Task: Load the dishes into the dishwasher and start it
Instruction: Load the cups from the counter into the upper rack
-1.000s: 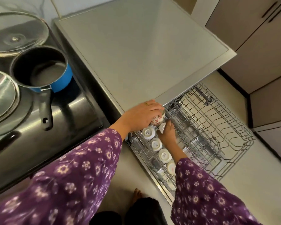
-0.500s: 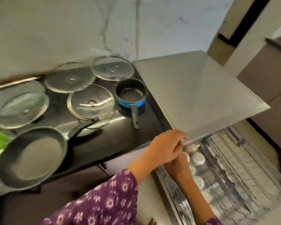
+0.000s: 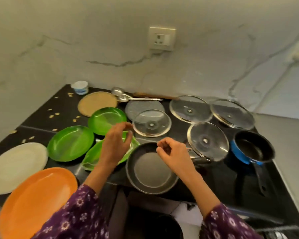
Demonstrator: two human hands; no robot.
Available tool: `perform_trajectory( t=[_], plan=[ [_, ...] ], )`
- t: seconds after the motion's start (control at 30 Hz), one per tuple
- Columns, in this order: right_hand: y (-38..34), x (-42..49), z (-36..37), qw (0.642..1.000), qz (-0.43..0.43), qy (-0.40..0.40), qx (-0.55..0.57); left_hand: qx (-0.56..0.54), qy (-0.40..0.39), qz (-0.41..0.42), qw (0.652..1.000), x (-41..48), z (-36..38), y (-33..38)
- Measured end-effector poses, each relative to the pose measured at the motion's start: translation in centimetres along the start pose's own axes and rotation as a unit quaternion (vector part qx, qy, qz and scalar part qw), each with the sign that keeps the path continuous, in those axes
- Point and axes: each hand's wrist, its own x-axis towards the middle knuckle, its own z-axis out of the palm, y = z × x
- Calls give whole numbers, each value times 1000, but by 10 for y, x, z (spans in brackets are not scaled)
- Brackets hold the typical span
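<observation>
Fingers (image 3: 123, 125) of the left hand (image 3: 116, 145) and right hand (image 3: 173, 155) are hanging loosely curled, grasping nothing, above the tabletop (image 3: 219, 181), and the frying pan (image 3: 152, 171) is lying at the right hand's seven o'clock, probably best lifted two-handed by its rim.

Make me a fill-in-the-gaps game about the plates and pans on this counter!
1. The big plate nearest the camera is ____.
2. The saucepan on the right is black inside and ____ outside.
3. The right hand hovers over a frying pan coloured ____.
4. The left hand is above a leaf-shaped plate coloured ____.

Missing words: orange, blue, black, green.
</observation>
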Motion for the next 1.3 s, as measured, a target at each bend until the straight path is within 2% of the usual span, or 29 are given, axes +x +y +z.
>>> perform_trajectory(
  t=[0.17, 0.43, 0.6, 0.8, 0.93, 1.1, 1.3],
  plan=[
    [-46, 85, 74, 995, -68, -65, -43, 39, 42, -78, 995, 26, -55, -82],
    [-96, 193, 198, 962, -128, -190, -149, 77, 33, -176, 981, 75, -108, -198],
    [-103, 251, 256, 943, -129, -235, -199, 66, 14, -229, 971, 117, -100, -254],
    [-105, 297, 303, 913, -172, -267, -256, 67, -22, -229, 971, 176, -68, -314],
    [-104, 320, 325, 865, -203, -303, -344, 69, -37, -256, 964, 216, -46, -352],
    [-108, 324, 349, 820, -242, -248, -455, 10, -29, -299, 954, 261, -24, -391],
    [-115, 323, 358, 824, -274, -228, -440, 4, -24, -296, 955, 294, 2, -417]
  ],
)
